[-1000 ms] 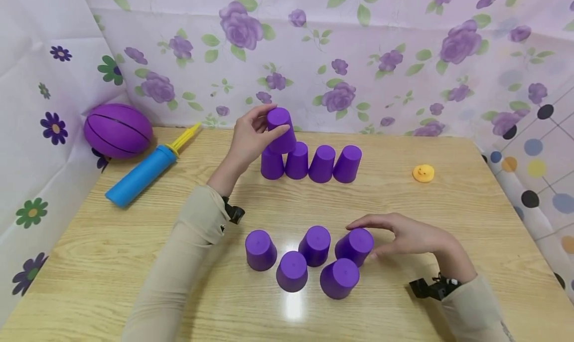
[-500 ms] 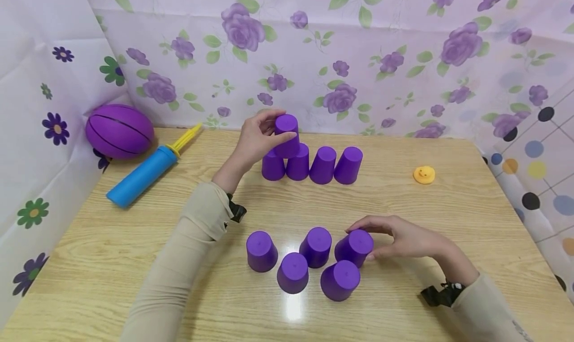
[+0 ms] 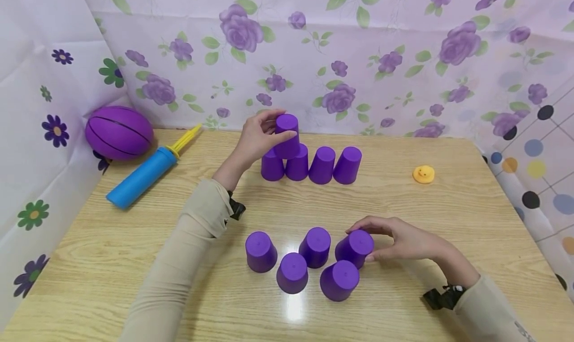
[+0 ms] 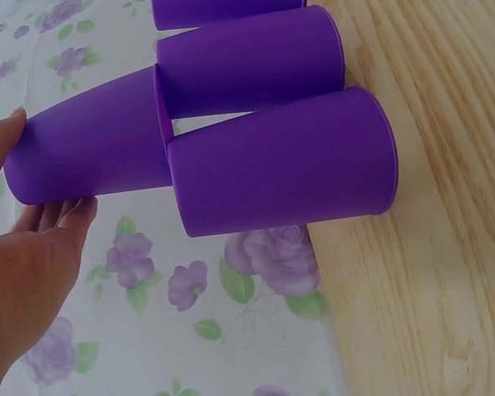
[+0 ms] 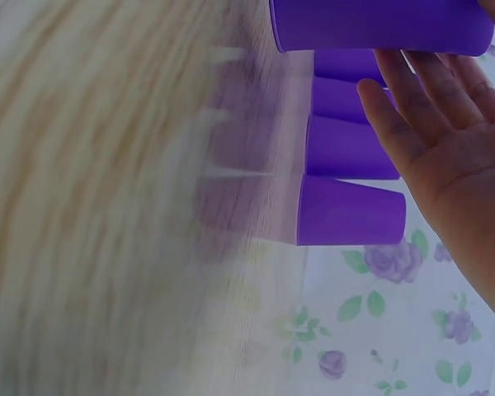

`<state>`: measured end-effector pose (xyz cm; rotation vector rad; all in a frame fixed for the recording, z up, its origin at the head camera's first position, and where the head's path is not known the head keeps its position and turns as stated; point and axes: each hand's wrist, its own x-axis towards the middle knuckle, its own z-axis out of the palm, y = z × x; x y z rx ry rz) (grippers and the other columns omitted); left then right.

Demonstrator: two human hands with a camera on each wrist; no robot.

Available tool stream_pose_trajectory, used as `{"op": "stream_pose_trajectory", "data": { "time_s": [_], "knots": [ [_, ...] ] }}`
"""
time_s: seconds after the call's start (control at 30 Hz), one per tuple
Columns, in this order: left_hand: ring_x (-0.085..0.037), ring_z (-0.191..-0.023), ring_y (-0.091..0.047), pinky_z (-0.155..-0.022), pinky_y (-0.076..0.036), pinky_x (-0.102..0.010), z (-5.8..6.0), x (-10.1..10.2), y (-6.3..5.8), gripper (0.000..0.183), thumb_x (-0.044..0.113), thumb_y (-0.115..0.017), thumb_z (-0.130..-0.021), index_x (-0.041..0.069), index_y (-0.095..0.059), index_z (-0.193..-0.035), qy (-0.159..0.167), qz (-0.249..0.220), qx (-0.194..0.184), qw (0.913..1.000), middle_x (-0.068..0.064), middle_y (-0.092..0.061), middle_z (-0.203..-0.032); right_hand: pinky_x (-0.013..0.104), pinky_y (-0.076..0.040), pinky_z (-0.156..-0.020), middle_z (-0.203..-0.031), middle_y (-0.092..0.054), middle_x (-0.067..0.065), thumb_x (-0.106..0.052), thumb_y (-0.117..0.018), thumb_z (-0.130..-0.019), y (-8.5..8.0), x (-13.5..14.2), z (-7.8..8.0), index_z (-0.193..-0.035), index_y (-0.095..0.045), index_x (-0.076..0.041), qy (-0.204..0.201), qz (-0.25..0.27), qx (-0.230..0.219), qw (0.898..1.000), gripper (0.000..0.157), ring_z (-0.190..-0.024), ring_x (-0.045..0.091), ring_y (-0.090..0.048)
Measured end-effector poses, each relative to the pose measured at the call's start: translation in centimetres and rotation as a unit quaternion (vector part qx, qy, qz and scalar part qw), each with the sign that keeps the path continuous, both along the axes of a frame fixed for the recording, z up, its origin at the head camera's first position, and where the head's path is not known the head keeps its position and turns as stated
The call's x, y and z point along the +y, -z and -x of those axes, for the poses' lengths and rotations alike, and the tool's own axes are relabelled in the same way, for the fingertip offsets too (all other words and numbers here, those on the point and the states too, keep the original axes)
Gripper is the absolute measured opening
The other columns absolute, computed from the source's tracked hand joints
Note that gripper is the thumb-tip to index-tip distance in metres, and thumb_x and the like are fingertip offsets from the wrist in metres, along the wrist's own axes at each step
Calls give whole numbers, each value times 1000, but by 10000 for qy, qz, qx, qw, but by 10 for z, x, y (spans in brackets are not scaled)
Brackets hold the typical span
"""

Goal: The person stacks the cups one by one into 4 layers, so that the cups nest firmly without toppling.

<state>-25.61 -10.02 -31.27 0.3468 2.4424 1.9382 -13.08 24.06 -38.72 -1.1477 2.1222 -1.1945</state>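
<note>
Several upside-down purple cups stand in a row (image 3: 334, 165) at the back of the wooden table (image 3: 448, 207). My left hand (image 3: 272, 127) grips one more upside-down purple cup (image 3: 287, 137), which rests on top of the row's two leftmost cups. In the left wrist view that cup (image 4: 91, 161) lies against my fingers (image 4: 33, 247), above the two row cups (image 4: 280, 165). Near the front stands a cluster of several purple cups (image 3: 292, 271). My right hand (image 3: 365, 242) holds the cluster's right-most cup (image 3: 354, 250), index on top and thumb low on its side. The right wrist view shows this cup (image 5: 379, 25) by my fingers (image 5: 396, 115).
A purple ball (image 3: 118, 131) and a blue pump with a yellow handle (image 3: 143, 175) lie at the back left. A small yellow duck toy (image 3: 423, 174) sits at the right. Flowered cloth walls (image 3: 403, 58) close the table at the back and sides.
My left hand has lowered its cup and shifted it slightly right onto the row's two left cups. My right hand's fingers have closed round the cluster's right cup.
</note>
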Motion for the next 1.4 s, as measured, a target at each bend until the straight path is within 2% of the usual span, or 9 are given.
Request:
{"op": "stream_pose_trajectory", "data": {
  "time_s": [0.2, 0.37, 0.6, 0.7, 0.83, 0.97, 1.13, 1.23, 1.4],
  "knots": [
    [-16, -117, -55, -97, -45, -22, 0, 1, 1, 64, 18, -78, -77, 8, -49, -133, 88, 147, 67, 9998, -6, -55, -128, 28, -41, -103, -127, -57, 2, -19, -73, -82, 1, 0, -1, -129, -51, -14, 81, -1, -13, 10000, 53, -119, 16, -52],
    [-17, -121, -52, -103, -40, -24, -5, -3, 5, 67, 20, -77, -78, 9, -44, -135, 185, 553, 295, 9979, -6, -54, -129, 30, -41, -103, -128, -56, 1, -22, -73, -82, 1, 0, -1, -130, -50, -14, 93, -41, -83, 9999, 54, -120, 16, -51],
    [-18, -132, -39, -112, -29, -30, -20, -15, 9, 76, 37, -72, -81, 13, -34, -142, -364, 1069, 234, 9933, -4, -40, -143, 27, -42, -101, -128, -56, 1, -19, -71, -84, 5, -2, -5, -134, -46, -12, -46, -2, 286, 9996, 56, -118, 16, -52],
    [-18, -135, -33, -112, -28, -33, -34, -21, 8, 80, 42, -69, -82, 14, -29, -145, -692, 1231, 274, 9896, -4, -34, -148, 26, -42, -100, -128, -56, -3, -24, -71, -84, 6, -2, -7, -134, -47, -14, 121, -153, 355, 9992, 56, -118, 15, -53],
    [-18, -136, -32, -112, -27, -40, -62, -28, 8, 74, 40, -67, -85, 14, -31, -145, -884, 1307, 686, 9851, -4, -35, -146, 27, -43, -100, -126, -58, -5, -26, -72, -82, 5, 0, -9, -132, -49, -15, 444, -233, 412, 9979, 56, -116, 13, -54],
    [-18, -134, -33, -111, -26, -44, -90, -28, 7, 62, 35, -66, -86, 16, -40, -140, -721, 1272, 952, 9847, -2, -40, -143, 27, -45, -99, -122, -60, -7, -25, -75, -79, 1, 6, -9, -129, -51, -18, 834, -209, 539, 9948, 56, -114, 11, -56],
    [-19, -132, -37, -110, -29, -45, -122, -25, 11, 50, 28, -68, -86, 17, -51, -132, -399, 1295, 1221, 9832, -1, -44, -140, 24, -47, -95, -121, -60, -8, -23, -78, -76, -3, 15, -15, -127, -53, -20, 1278, -201, 1060, 9859, 57, -113, 8, -56],
    [-19, -129, -40, -108, -31, -45, -143, -29, 19, 49, 27, -69, -86, 18, -52, -130, -294, 1359, 1108, 9841, -1, -47, -138, 21, -47, -94, -121, -60, -6, -19, -79, -75, -6, 20, -21, -127, -53, -18, 1409, -156, 1269, 9817, 58, -113, 6, -55],
    [-19, -129, -41, -109, -31, -46, -169, -38, 32, 60, 29, -69, -85, 16, -43, -137, 27, 1507, 497, 9873, 0, -48, -138, 19, -48, -90, -120, -61, -4, -17, -80, -74, -22, 24, -22, -127, -54, -16, 1435, -306, 1745, 9737, 60, -109, 4, -56]
  ]
}}
